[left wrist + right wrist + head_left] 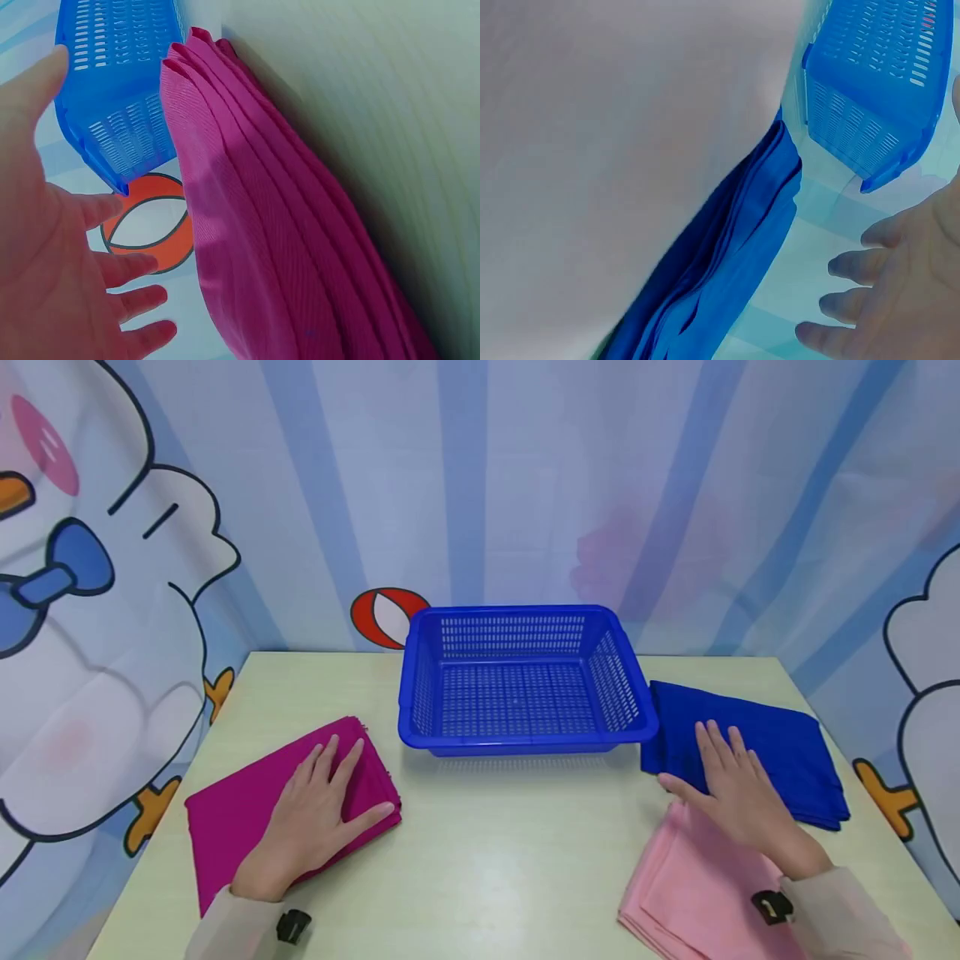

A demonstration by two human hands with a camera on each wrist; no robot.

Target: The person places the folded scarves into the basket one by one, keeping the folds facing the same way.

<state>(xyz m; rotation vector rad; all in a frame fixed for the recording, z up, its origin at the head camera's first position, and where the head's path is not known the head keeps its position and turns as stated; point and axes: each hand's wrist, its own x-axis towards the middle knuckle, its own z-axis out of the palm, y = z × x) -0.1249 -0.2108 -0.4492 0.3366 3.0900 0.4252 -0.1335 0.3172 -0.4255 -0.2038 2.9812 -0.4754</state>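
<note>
My left hand point(311, 818) is spread out above a folded magenta cloth point(240, 802) at the left of the table. In the left wrist view a gap shows between the fingers and the layered magenta cloth point(247, 202). At the right, my right hand point(738, 793) hovers with straight fingers over a folded blue cloth point(787, 752). The right wrist view shows that palm point(922, 277) apart from the blue cloth point(735, 255). A folded pink cloth point(697, 893) lies nearer the front, partly hidden beneath the right forearm. Neither hand holds anything.
A blue plastic basket point(525, 739) with mesh walls stands at the back middle of the pale table point(480, 860), with nothing inside. Its right front corner is right beside the blue cloth. Behind the table hangs a printed curtain point(525, 485) with cartoon figures.
</note>
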